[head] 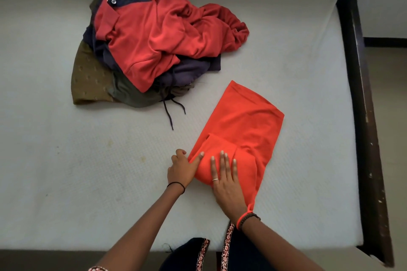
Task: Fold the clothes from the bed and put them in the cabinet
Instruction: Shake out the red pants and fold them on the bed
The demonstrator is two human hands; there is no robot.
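Clothes on the bed: one piece part folded, the pile not yet begun

Nearest the camera, by the mattress's [88, 171] near edge and towards its right side, lies an orange garment [246, 121], spread flat and narrowed, with a sleeve tucked in. Both hands are on its near end. The right hand [226, 180] lies flat, fingers straight, pressing the cloth down. The left hand [181, 169] is at the garment's left edge, thumb on top and fingers curled, seemingly pinching the fold.

Farther off, towards the far edge and left of centre, sits a loose pile [123, 86]: a red polo shirt [154, 28] on top, a dark purple piece [189, 70] and an olive one [90, 79] beneath, a drawstring [169, 114] trailing out. A dark bed frame [361, 94] runs along the right edge.

No cabinet is in view. Judged from this, the work is at an early stage: one fold in progress, the whole pile and all the putting away left.
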